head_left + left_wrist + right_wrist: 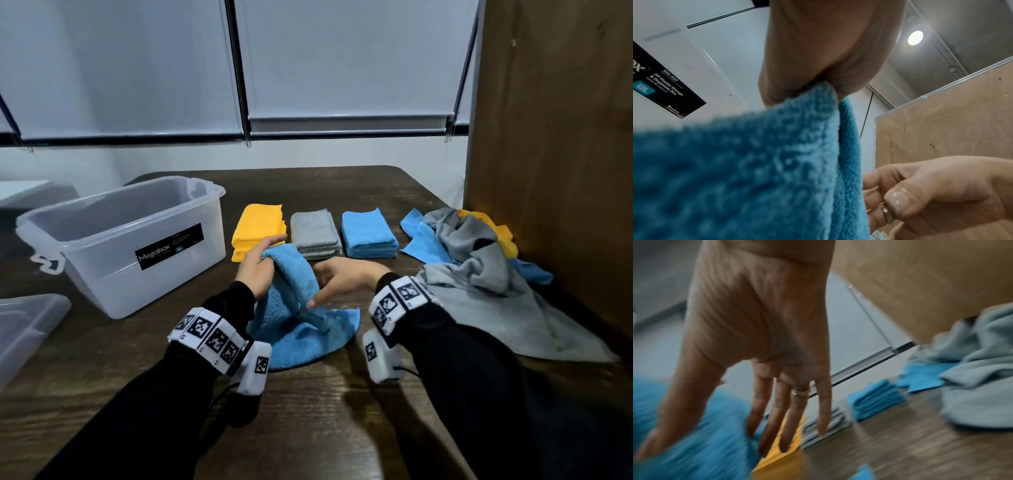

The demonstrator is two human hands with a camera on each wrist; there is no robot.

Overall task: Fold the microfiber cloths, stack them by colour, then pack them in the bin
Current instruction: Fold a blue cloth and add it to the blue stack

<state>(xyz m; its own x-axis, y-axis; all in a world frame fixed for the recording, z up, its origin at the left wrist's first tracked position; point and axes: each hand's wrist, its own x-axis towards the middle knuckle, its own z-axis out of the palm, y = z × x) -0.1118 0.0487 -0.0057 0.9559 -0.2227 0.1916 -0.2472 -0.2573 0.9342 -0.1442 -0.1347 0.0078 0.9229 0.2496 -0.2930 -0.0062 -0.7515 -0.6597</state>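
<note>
A blue microfiber cloth (pixel 294 325) hangs half lifted at the table's middle, its lower part bunched on the wood. My left hand (pixel 258 265) grips its top edge; the left wrist view shows the cloth (pixel 735 170) pinched under that hand (pixel 818 56). My right hand (pixel 342 277) reaches in from the right with straight, spread fingers (pixel 793 418), its thumb against the cloth (pixel 705 443). Behind stand three folded stacks: yellow (pixel 258 229), grey (pixel 315 233) and blue (pixel 368 234). The clear plastic bin (pixel 102 246) stands at the left with nothing in it.
A heap of unfolded grey, blue and yellow cloths (pixel 479 246) lies at the right against a wooden panel (pixel 555 137). One grey cloth (pixel 507 318) lies spread out in front of it. The bin's lid (pixel 24 329) sits at the left edge.
</note>
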